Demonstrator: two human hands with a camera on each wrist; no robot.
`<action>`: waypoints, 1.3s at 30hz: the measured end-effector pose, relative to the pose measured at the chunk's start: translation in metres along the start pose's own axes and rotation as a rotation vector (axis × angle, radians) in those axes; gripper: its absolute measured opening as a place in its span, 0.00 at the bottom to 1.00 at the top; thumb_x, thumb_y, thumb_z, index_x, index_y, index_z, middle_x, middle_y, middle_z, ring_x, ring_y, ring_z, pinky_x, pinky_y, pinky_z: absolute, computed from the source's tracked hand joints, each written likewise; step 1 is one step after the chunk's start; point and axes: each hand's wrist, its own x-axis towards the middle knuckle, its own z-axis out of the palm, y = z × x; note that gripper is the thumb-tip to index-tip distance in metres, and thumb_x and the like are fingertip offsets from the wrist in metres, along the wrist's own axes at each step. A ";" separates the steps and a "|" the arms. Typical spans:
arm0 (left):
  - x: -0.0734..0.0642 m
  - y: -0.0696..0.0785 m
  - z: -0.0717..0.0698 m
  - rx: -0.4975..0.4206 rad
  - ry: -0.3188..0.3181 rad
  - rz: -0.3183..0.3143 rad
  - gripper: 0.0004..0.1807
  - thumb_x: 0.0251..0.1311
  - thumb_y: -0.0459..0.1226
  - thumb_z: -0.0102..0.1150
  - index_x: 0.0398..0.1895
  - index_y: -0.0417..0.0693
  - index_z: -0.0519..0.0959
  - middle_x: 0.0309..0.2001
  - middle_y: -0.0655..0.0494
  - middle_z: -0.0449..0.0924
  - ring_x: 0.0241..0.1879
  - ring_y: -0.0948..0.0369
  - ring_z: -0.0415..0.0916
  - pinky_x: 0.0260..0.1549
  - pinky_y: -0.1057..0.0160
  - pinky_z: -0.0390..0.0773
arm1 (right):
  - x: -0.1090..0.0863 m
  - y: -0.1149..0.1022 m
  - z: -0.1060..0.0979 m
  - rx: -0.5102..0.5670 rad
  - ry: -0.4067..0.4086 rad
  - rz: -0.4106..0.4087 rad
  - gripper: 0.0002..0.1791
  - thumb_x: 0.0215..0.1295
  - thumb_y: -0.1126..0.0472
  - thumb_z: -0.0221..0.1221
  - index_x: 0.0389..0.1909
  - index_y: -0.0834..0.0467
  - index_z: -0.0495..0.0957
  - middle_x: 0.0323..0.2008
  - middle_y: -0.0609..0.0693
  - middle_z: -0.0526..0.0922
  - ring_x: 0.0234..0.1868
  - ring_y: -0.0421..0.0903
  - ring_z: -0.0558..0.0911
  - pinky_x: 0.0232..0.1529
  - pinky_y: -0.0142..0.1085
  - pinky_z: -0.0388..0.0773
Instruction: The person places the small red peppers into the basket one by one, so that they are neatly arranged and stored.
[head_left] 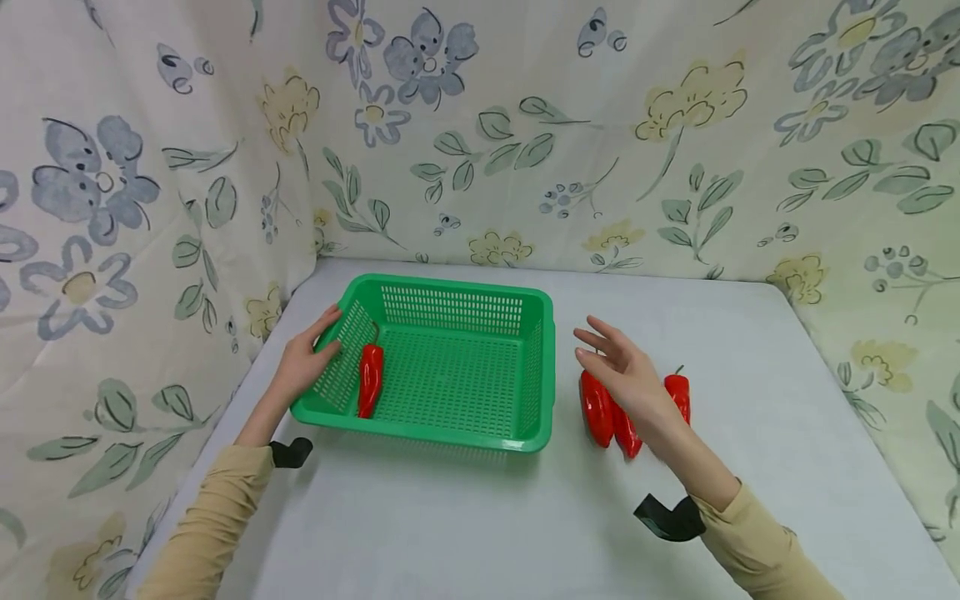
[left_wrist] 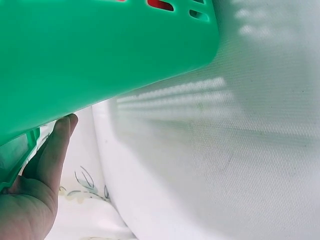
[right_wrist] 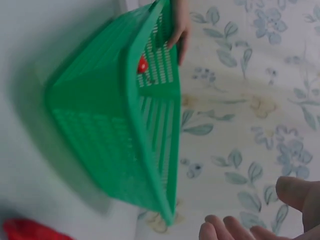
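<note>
My left hand grips the left rim of a green plastic basket, thumb over the inner side. In the left wrist view, fingers of that hand lie along the outside of the green wall. One red pepper lies inside the basket, near its left end. Right of the basket, my right hand hovers with nothing in it, fingers loosely bent and thumb apart. Below and beside it are red peppers on the table, partly hidden by the hand; another red pepper shows its green stem.
A white cloth covers the table. Floral curtains hang behind it and along its left and right sides. Black straps show at both wrists.
</note>
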 end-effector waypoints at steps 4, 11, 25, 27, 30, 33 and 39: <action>0.001 0.000 -0.001 -0.003 -0.001 0.008 0.29 0.67 0.32 0.49 0.71 0.44 0.60 0.74 0.50 0.52 0.73 0.43 0.48 0.66 0.38 0.53 | -0.004 0.011 -0.014 -0.043 0.021 0.017 0.38 0.69 0.49 0.52 0.75 0.47 0.46 0.72 0.54 0.60 0.69 0.59 0.64 0.63 0.56 0.67; 0.001 -0.001 -0.001 -0.011 -0.001 0.007 0.29 0.66 0.32 0.49 0.71 0.44 0.60 0.74 0.50 0.53 0.72 0.43 0.48 0.66 0.38 0.54 | -0.005 0.028 -0.043 -0.142 0.077 0.044 0.38 0.71 0.48 0.48 0.76 0.52 0.42 0.72 0.60 0.58 0.69 0.63 0.62 0.62 0.57 0.66; 0.001 0.000 -0.001 0.002 -0.001 0.006 0.29 0.66 0.31 0.49 0.71 0.44 0.59 0.74 0.49 0.52 0.72 0.42 0.48 0.66 0.38 0.54 | 0.010 0.064 -0.087 -0.186 0.229 0.142 0.40 0.72 0.45 0.43 0.75 0.60 0.40 0.70 0.68 0.55 0.68 0.69 0.59 0.64 0.63 0.60; 0.001 0.000 -0.001 -0.001 -0.002 0.006 0.30 0.66 0.31 0.49 0.71 0.44 0.59 0.74 0.49 0.52 0.72 0.42 0.48 0.66 0.38 0.54 | 0.012 0.071 -0.091 -0.196 0.247 0.167 0.40 0.72 0.46 0.43 0.75 0.62 0.40 0.70 0.70 0.55 0.68 0.70 0.58 0.63 0.64 0.59; 0.000 0.000 0.000 -0.001 -0.002 0.009 0.29 0.66 0.31 0.49 0.71 0.43 0.60 0.74 0.48 0.53 0.72 0.41 0.49 0.66 0.38 0.54 | 0.016 0.084 -0.098 -0.204 0.263 0.221 0.39 0.73 0.48 0.42 0.74 0.64 0.40 0.69 0.73 0.53 0.68 0.71 0.57 0.63 0.65 0.58; 0.000 0.000 0.000 0.002 -0.004 0.007 0.30 0.66 0.31 0.49 0.71 0.43 0.59 0.74 0.49 0.52 0.72 0.41 0.49 0.66 0.37 0.55 | 0.018 0.097 -0.103 -0.213 0.274 0.279 0.38 0.73 0.50 0.42 0.73 0.67 0.40 0.68 0.75 0.53 0.68 0.72 0.57 0.63 0.65 0.58; 0.000 0.000 -0.001 0.008 -0.003 -0.005 0.29 0.66 0.32 0.49 0.71 0.44 0.60 0.74 0.50 0.53 0.72 0.42 0.49 0.66 0.37 0.55 | 0.023 0.119 -0.108 -0.238 0.251 0.376 0.38 0.72 0.50 0.41 0.73 0.68 0.42 0.68 0.76 0.52 0.68 0.71 0.57 0.64 0.63 0.60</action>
